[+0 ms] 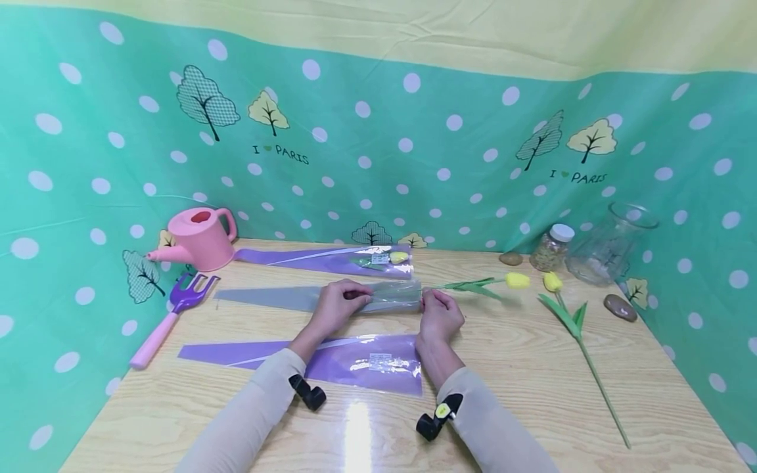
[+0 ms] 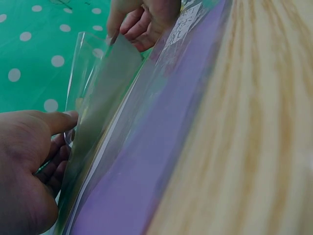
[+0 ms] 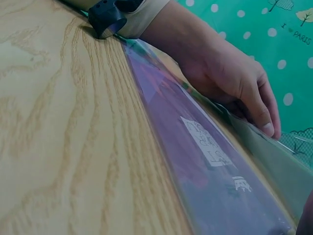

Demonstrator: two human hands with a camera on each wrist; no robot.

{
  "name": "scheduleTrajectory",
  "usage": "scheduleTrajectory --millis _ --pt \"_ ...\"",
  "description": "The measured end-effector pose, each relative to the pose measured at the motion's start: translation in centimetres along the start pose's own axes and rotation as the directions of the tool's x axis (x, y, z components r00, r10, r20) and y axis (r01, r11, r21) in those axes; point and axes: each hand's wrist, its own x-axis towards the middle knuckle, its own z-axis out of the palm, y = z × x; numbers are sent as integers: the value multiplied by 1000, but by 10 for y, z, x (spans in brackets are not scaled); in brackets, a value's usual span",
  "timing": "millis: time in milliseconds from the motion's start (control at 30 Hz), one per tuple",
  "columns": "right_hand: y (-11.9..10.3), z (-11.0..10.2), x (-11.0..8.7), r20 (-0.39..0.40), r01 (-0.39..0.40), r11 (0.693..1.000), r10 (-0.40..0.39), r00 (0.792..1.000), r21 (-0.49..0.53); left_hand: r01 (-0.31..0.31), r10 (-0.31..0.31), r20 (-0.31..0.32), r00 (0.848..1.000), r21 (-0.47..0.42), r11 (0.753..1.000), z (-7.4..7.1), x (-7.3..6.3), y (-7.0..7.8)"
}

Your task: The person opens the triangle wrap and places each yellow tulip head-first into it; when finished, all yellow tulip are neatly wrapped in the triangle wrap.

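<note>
A grey, clear-fronted flower sleeve [image 1: 272, 297] lies across the middle of the table. My left hand [image 1: 334, 309] pinches its clear film between thumb and fingers, partway along. At the wide right end, my right hand [image 1: 441, 318] pinches the sleeve's edge; whether the stem is also between those fingers is hidden. A yellow tulip [image 1: 517, 280] points right, its leaves outside and its stem running to the sleeve's mouth. In the left wrist view, the clear film [image 2: 84, 73] stands lifted off the grey back. A purple sleeve [image 1: 349, 361] lies flat nearer me.
Behind lies a purple sleeve [image 1: 296, 259] with a yellow tulip inside. On the left are a pink watering can [image 1: 201, 240] and a hand fork [image 1: 171, 315]. To the right are another tulip [image 1: 582, 341], a jar [image 1: 551, 249], a glass vase [image 1: 609, 249] and stones [image 1: 619, 307].
</note>
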Motion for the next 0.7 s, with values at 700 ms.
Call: scheduleTrajectory --millis 700 --pt "-54 -58 53 -39 9 982 -2 999 186 6 -6 0 1000 -3 1000 1 0 1"
